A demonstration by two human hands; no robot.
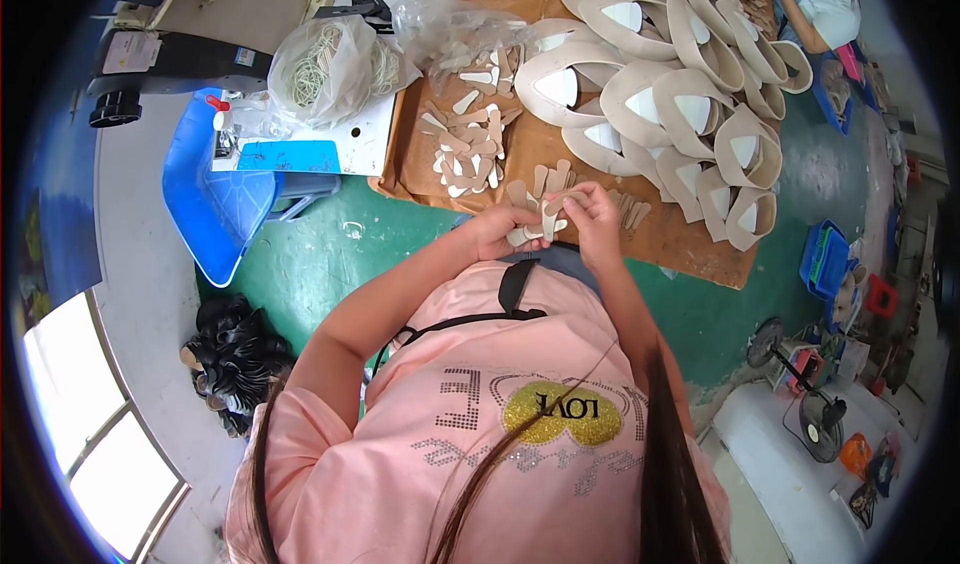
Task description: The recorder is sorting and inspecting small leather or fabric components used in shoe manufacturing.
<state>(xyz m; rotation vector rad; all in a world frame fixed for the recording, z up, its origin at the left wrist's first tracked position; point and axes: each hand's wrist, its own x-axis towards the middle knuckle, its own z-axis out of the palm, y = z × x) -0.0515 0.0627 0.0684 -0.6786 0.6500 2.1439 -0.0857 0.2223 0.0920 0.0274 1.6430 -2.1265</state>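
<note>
At the near edge of the table my left hand (496,231) is closed around several small beige tongue-shaped shoe pieces (520,235). My right hand (597,218) pinches one more beige strip piece (566,201) right beside it, so the two hands nearly meet. Just beyond them lie other strips (541,176), and a small row (630,210) rests to the right of my right hand. A loose heap of beige and white pieces (470,154) spreads to the left on the brown covering. Beige shoe uppers (650,104) with white inserts stand clustered at the right.
Brown sheeting covers the table (680,249). On the white table to the left sits a clear plastic bag (325,69) of pale cords, near a black machine arm (190,61). A blue plastic bin (215,194) stands below. Another person (815,9) is at the far right.
</note>
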